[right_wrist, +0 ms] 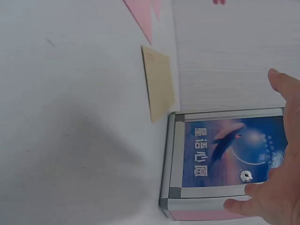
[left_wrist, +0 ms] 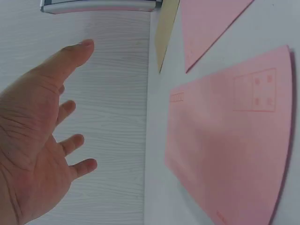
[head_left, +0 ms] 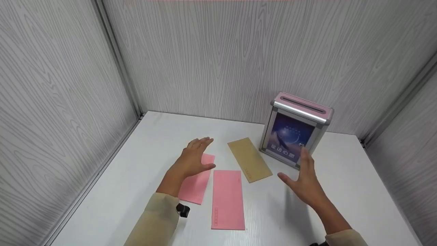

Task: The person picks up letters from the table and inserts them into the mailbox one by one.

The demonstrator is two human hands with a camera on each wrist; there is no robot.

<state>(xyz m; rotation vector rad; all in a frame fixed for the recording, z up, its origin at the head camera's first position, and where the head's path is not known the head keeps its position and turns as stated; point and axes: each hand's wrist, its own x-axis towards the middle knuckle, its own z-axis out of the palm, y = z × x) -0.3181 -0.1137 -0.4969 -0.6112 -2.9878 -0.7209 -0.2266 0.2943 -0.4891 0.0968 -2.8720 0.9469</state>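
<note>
My left hand (head_left: 193, 160) hovers over a pink envelope (head_left: 195, 186) at the left, fingers spread and holding nothing. In the left wrist view the palm and parted fingers of that hand (left_wrist: 44, 136) show beside the pink envelope (left_wrist: 225, 126). A second pink envelope (head_left: 228, 201) lies flat in the middle, and a tan envelope (head_left: 251, 160) lies slanted behind it. My right hand (head_left: 306, 182) is raised in front of the silver-framed slot box (head_left: 290, 136), thumb apart from the fingers, with nothing in its grasp. The box has a pink top with a long slot.
The white table (head_left: 164, 133) is bounded by grey wood-patterned panels (head_left: 211, 61) at the back and both sides. On the box's front a small round lock (right_wrist: 245, 176) sits beside a blue picture with a whale.
</note>
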